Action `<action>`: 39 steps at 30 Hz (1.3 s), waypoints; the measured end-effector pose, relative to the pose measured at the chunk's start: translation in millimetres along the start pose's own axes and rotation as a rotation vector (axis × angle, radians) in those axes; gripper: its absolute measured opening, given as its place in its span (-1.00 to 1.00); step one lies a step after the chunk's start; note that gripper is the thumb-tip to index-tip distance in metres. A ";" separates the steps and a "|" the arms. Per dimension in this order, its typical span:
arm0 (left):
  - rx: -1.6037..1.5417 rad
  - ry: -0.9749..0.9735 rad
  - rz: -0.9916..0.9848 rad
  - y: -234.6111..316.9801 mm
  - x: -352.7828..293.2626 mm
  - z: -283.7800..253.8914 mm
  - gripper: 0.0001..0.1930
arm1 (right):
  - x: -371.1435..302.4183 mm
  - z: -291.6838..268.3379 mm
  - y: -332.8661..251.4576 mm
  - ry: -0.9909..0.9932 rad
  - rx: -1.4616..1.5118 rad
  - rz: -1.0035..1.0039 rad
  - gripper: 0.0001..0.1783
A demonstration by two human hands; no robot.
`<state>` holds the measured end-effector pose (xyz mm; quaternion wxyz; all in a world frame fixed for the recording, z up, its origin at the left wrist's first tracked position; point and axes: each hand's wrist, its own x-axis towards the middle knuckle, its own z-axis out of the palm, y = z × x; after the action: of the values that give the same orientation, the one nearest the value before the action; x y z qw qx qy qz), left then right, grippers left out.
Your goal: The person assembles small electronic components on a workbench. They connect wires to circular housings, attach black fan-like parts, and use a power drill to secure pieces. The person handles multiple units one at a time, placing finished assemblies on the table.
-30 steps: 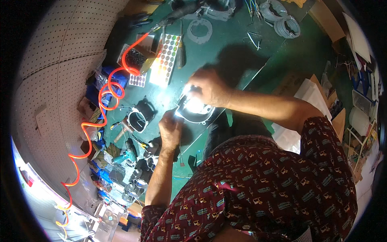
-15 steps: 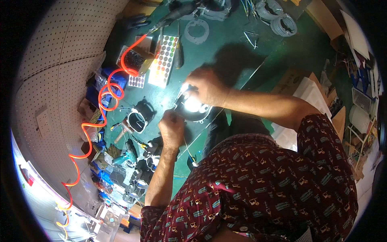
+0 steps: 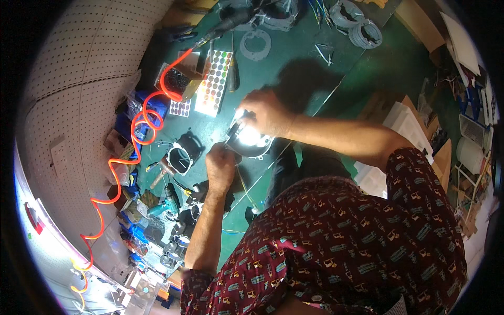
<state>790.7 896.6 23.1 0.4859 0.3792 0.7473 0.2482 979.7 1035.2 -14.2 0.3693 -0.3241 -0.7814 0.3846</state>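
Note:
A round, dark-walled housing (image 3: 253,149) with a glaring bright inside is tilted between my two hands, near the table's front edge. My left hand (image 3: 220,161) is closed at the housing's left rim, its fingertips partly hidden. Over the upper right of the rim, my right hand (image 3: 266,112) is bent with its fingers curled onto the housing. Glare hides what lies under those fingers. A thin pale cable (image 3: 244,184) hangs below the housing. Left of my left hand, a similar open black ring-shaped housing (image 3: 180,159) rests on the green table.
An orange coiled air hose (image 3: 113,178) runs along the left to a dark tool (image 3: 231,22). Sheets of round stickers (image 3: 214,84) and a screwdriver (image 3: 233,79) lie beyond my hands. A teal drill (image 3: 169,202) and a hammer (image 3: 161,176) are at left. Grey rings (image 3: 364,33) sit far right.
My left hand has shifted very slightly leftward at the rim. Both hands stay on the housing, and the view has moved a little.

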 end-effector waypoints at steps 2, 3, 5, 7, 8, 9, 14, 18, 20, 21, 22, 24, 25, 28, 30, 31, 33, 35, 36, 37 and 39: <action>-0.164 -0.043 -0.064 -16.8 3.8 -5.3 -0.84 | 2.3 0.2 -1.0 -0.005 0.013 0.007 -0.89; -0.292 -0.056 -0.111 -18.6 3.1 -6.8 -0.83 | 2.6 -0.7 0.1 -0.018 0.004 0.001 -0.88; -0.548 -0.086 -0.204 -21.0 -0.5 -10.1 -0.81 | 2.7 -3.3 2.4 -0.043 -0.015 -0.012 -0.86; -0.723 -0.212 -0.258 -23.2 -0.2 -18.6 -0.77 | 2.8 -1.6 1.2 -0.061 0.010 -0.008 -0.84; -0.769 -0.243 -0.286 -27.0 4.2 -20.7 -0.74 | 3.8 -1.1 2.1 -0.059 0.006 -0.010 -0.84; -0.817 -0.278 -0.316 -28.8 7.4 -22.0 -0.71 | 3.6 -0.5 4.3 -0.059 -0.002 -0.009 -0.84; -0.630 -0.373 -0.308 -29.8 16.7 -37.7 -0.76 | 4.1 -0.6 7.4 -0.076 0.040 0.004 -0.88; -0.641 -0.396 -0.194 -39.7 19.7 -32.5 -0.78 | 5.5 -3.8 0.2 -0.068 -0.004 -0.004 -0.87; -0.463 -0.262 -0.052 -30.3 11.2 -16.1 -0.78 | -2.4 1.6 7.8 -0.158 0.039 0.097 -0.76; -0.386 -0.204 -0.005 -24.4 6.7 -10.3 -0.79 | -0.4 -0.7 6.5 -0.131 0.026 0.067 -0.80; -0.375 -0.191 0.118 -32.8 6.8 -4.2 -0.81 | 1.7 -3.0 5.0 -0.104 0.014 0.038 -0.83; -0.266 -0.133 0.224 -42.1 4.5 -1.8 -0.77 | 2.8 -0.3 4.3 -0.049 0.012 -0.011 -0.86; -0.203 -0.115 0.267 -42.5 4.7 -1.4 -0.73 | 0.8 0.6 6.3 -0.093 0.025 0.022 -0.83; 0.129 -0.119 0.337 -50.2 12.9 -14.9 -0.65 | -2.1 5.1 11.8 -0.173 0.118 0.102 -0.77; 0.198 -0.149 0.279 -46.2 14.4 -20.6 -0.62 | -3.6 5.1 12.8 -0.206 0.087 0.112 -0.77; 0.233 -0.163 0.251 -43.1 16.6 -23.3 -0.61 | -2.8 4.6 12.4 -0.221 0.071 0.116 -0.77; 0.051 -0.298 0.099 -30.1 20.8 -31.9 -0.65 | -0.7 4.4 12.3 -0.225 0.074 0.117 -0.77; 0.003 -0.404 0.015 -16.5 23.4 -37.8 -0.71 | -0.7 3.0 12.9 -0.221 0.069 0.109 -0.78; -0.105 -0.444 -0.035 -17.9 25.0 -39.0 -0.72 | 0.6 -2.9 7.2 -0.198 -0.005 0.073 -0.79; -0.213 -0.484 -0.085 -20.4 27.0 -40.7 -0.73 | 0.1 -2.1 8.3 -0.185 0.005 0.068 -0.79; -0.326 -0.592 -0.139 -27.5 34.5 -49.4 -0.75 | -0.2 1.1 9.2 -0.159 0.026 0.062 -0.79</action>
<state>728.3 908.2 4.1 0.7517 0.3004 0.5484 0.2096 980.9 1039.2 -22.5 0.2979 -0.3119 -0.7929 0.4304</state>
